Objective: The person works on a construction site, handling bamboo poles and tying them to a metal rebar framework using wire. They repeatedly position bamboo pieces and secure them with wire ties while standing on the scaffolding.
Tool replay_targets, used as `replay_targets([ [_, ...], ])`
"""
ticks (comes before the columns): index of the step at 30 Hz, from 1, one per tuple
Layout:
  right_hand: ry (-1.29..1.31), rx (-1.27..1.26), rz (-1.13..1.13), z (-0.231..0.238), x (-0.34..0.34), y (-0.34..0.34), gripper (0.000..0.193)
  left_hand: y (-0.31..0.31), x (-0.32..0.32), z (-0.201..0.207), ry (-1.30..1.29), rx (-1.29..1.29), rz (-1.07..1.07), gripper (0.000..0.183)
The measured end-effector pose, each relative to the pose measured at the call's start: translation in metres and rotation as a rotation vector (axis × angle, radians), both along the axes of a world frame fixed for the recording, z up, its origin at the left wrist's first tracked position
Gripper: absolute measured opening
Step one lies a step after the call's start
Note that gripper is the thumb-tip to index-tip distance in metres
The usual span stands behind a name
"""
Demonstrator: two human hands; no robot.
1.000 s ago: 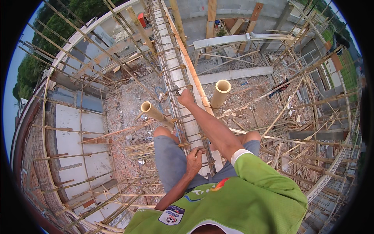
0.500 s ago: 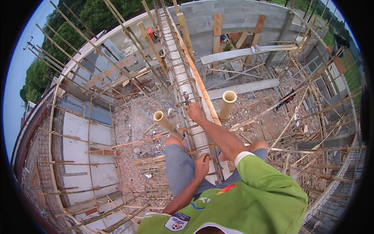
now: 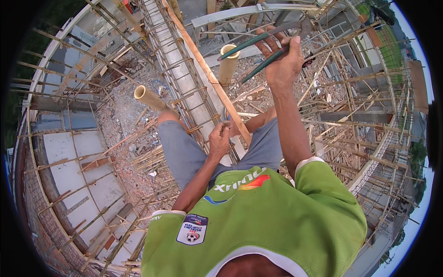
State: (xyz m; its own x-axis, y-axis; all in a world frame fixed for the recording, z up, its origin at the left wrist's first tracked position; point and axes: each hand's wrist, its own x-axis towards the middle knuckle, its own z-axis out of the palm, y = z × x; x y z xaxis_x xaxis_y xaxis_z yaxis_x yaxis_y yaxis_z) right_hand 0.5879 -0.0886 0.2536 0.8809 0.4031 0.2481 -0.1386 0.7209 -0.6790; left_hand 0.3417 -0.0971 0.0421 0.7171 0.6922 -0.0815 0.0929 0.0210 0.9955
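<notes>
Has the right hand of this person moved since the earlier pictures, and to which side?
Yes, to the right. The right hand was left of the right-hand bamboo pole; now it is right of that pole, holding green-handled pincers.

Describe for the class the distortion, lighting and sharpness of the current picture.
Head view: fisheye distortion, with a black rounded border and the pale beam near the top looking bowed; head view: seemingly diffuse daylight, dark trees upper left, bright sky lower right; head view: the green-handled tool in the right hand outlined clearly, rubble too fine to judge.
</notes>
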Motion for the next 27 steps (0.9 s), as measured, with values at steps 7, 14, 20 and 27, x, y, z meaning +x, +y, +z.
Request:
replay_targets([
  [7,0.471,-0.33,0.2,-0.105,0.001,-0.133,0.025,0.048,0.075,0.009,-0.123,-0.107,0.24,0.028],
  [14,0.634,-0.835,0.611,-0.218,-0.008,-0.127,0.029,0.086,0.142,0.005,-0.146,-0.468,0.301,0.029],
  [20,-0.126,-1.58,0.773,-0.306,0.027,-0.056,0.004,0.097,0.167,-0.09,0.33,-0.288,0.223,0.029],
  [27,-0.488,-1.691,0.79,-0.338,0.051,-0.029,0.019,0.081,0.194,-0.131,0.774,0.124,-0.017,0.035],
])
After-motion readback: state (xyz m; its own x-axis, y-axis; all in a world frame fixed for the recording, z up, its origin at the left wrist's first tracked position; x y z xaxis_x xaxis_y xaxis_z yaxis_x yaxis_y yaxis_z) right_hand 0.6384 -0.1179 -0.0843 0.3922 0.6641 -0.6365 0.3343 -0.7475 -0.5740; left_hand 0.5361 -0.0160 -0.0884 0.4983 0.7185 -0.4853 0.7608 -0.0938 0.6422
